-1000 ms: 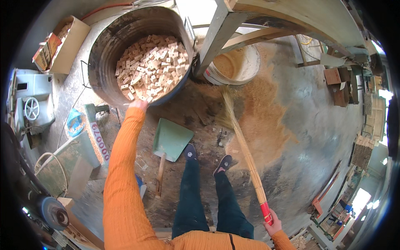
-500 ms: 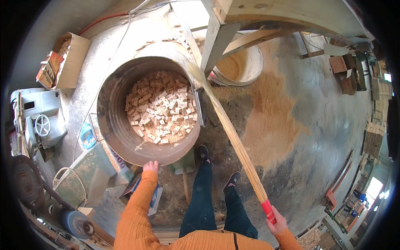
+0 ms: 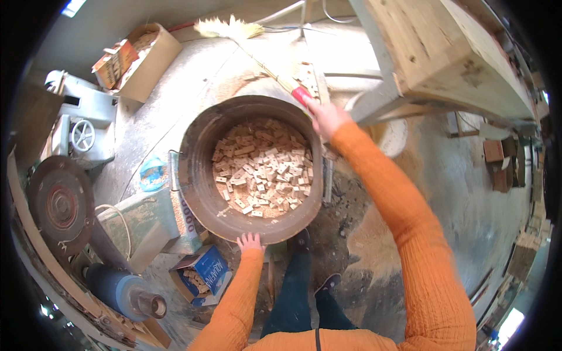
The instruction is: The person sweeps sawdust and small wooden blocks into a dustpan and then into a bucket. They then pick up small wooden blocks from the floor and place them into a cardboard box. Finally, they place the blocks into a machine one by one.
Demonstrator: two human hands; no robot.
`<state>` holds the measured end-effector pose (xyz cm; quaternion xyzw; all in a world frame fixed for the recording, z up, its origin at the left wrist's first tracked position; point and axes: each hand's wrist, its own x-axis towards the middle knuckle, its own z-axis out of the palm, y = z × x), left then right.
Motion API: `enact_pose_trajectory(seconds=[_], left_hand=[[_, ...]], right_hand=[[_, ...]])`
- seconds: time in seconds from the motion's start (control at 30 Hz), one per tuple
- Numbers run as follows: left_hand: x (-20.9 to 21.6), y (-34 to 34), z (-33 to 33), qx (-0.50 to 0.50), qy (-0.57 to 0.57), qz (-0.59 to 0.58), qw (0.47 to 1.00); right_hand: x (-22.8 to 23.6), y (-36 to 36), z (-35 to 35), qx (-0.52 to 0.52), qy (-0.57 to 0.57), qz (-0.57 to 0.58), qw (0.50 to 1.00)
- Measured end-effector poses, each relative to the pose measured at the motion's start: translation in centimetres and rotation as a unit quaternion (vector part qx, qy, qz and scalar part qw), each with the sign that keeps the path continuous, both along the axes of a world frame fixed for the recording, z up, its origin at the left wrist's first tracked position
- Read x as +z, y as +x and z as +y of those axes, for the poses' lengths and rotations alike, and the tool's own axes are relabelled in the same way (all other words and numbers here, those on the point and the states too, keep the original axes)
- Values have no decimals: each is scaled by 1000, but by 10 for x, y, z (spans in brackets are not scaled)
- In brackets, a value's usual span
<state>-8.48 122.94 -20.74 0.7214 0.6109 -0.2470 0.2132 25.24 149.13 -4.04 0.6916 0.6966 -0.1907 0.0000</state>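
In front of me stands a large brown metal drum [image 3: 196,202], with many small drilled wooden blocks [image 3: 281,172] heaped inside it. My left hand [image 3: 250,240] is at the near rim, its fingers hooked over the edge. Stretched past the drum's far right side, my right hand [image 3: 329,119] is closed around the red grip of a straw broom [image 3: 266,69]. The broom slants up and left over the far floor, its pale bristles [image 3: 227,27] fanned out beyond the drum. Whether the bristles touch the floor I cannot tell.
A wooden bench [image 3: 436,64] juts in at upper right, above a white bucket [image 3: 391,137]. Sawdust [image 3: 374,240] covers floor to the right. Leftward are a cardboard box [image 3: 153,58], a machine with a handwheel [image 3: 84,136], a round disc [image 3: 61,199] and a blue box [image 3: 212,271].
My right hand has swung from the lower right up past the drum's far side, carrying the broom over the far floor. My left hand stays on the near rim. The view has shifted left.
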Motion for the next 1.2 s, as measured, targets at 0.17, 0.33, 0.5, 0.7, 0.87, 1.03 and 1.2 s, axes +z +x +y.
enact_pose_trajectory(seconds=[0.17,0.33,0.5,0.7,0.87,1.03,1.2], left_hand=[[19,2,-23,46,119,-99,987],[71,-34,-80,251,79,-189,946],[141,-45,-124,367,-145,-134,909],[187,-26,-186,479,-147,-154,852],[189,33,-188,631,-107,-316,701],[186,68,-169,635,-108,-356,677],[189,62,-190,706,-110,-346,608]], right_hand=[[-26,-22,103,95,-8,-139,986],[-11,-72,105,-1,-102,-71,992],[44,-7,95,120,-207,-256,937],[177,32,112,82,-250,-102,959],[167,32,123,7,-162,39,986],[26,19,154,-95,-31,14,995],[-66,42,163,-186,-114,34,975]])
